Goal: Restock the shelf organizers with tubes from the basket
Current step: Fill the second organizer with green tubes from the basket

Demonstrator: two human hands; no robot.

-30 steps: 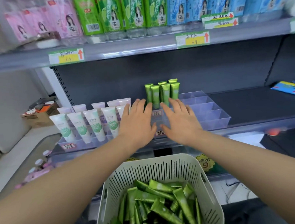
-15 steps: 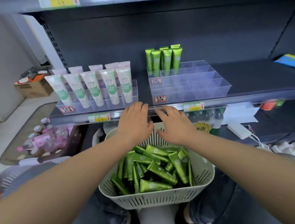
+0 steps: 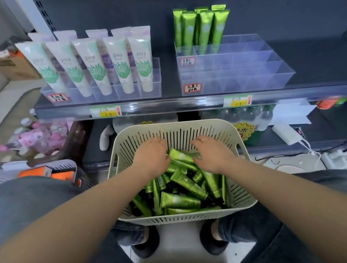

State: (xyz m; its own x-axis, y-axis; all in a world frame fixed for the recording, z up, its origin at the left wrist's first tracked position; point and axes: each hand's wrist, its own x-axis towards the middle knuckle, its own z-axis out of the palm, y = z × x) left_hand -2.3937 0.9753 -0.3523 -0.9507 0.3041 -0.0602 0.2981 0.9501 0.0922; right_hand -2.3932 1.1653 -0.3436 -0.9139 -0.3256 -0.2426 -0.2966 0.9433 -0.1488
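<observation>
A cream slotted basket (image 3: 243,190) sits between my knees, holding several loose green tubes (image 3: 179,200). My left hand (image 3: 152,159) hovers inside the basket above the pile, fingers loosely extended and holding nothing. My right hand (image 3: 214,154) is also inside; its fingers and thumb lie on either side of the end of the top tube (image 3: 180,155), and a grip is not plain. On the shelf above, a clear tiered organizer (image 3: 245,68) holds several upright green tubes (image 3: 202,28) in its back left slots.
A second clear organizer (image 3: 150,86) to the left holds white and green tubes (image 3: 98,65). The shelf edge (image 3: 167,105) carries price tags. Pink bottles (image 3: 39,137) lie low left, a white adapter (image 3: 286,133) low right, a cardboard box (image 3: 18,68) far left.
Both hands have come down from the shelf organizer, past the shelf edge, into the basket. The view has tilted downward, so the basket now fills the middle.
</observation>
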